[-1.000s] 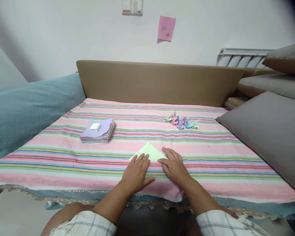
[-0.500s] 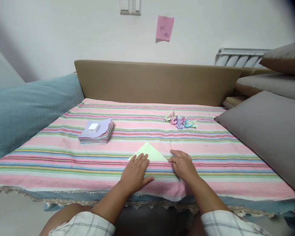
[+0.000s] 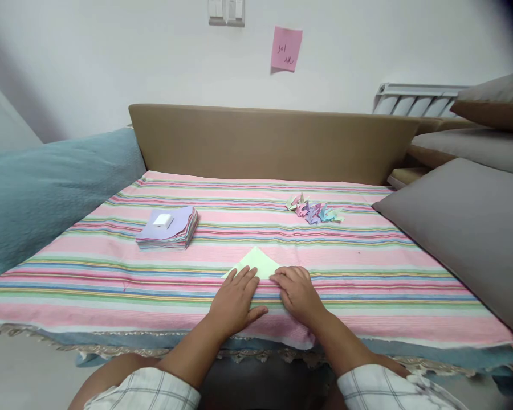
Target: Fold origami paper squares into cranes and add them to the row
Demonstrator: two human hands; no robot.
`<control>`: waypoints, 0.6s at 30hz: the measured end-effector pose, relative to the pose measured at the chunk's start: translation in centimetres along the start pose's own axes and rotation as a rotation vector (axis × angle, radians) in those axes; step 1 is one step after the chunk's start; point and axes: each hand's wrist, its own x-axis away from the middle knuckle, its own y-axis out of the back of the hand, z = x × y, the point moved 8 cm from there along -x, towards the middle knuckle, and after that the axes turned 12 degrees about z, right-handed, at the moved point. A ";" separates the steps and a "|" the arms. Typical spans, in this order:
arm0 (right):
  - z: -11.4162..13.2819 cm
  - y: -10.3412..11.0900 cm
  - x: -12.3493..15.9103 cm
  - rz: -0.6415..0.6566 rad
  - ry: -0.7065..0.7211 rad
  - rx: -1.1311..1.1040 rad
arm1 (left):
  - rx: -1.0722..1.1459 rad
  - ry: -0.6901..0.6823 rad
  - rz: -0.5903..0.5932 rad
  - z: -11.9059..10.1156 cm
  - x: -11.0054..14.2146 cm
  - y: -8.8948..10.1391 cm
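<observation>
A pale green sheet of paper (image 3: 257,261), folded into a triangle with its point facing away from me, lies flat on the striped cloth. My left hand (image 3: 234,296) rests flat over its lower left part, fingers stretched out and thumb apart. At the right side, my right hand (image 3: 297,291) has its fingers curled and pressed together on the paper's lower edge. That hand covers the right corner, so what its fingertips pinch there is partly hidden.
A stack of coloured paper (image 3: 169,229) with a small white box (image 3: 163,221) on top sits at left. Several small folded paper figures (image 3: 314,212) lie beyond my right hand. Grey cushions (image 3: 461,222) border the right, a blue-covered armrest (image 3: 64,182) the left, a brown backrest (image 3: 273,142) the back.
My right hand slid right past the paper's corner, then came back left onto the paper with its fingers curled in. My left hand stayed flat in place.
</observation>
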 end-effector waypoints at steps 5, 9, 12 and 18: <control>0.2 -1.2 -0.4 0.071 -0.037 -0.006 | -0.002 -0.001 0.007 0.0 0.0 0.1; 0.2 -1.3 -0.5 0.084 -0.051 -0.020 | -0.003 0.005 0.034 0.0 -0.1 -0.1; 0.2 -1.2 -0.5 0.089 -0.058 -0.030 | -0.003 0.008 0.044 0.0 -0.2 -0.1; 0.1 -1.3 -0.6 0.095 -0.060 -0.046 | 0.002 0.024 0.036 -0.2 -0.3 0.1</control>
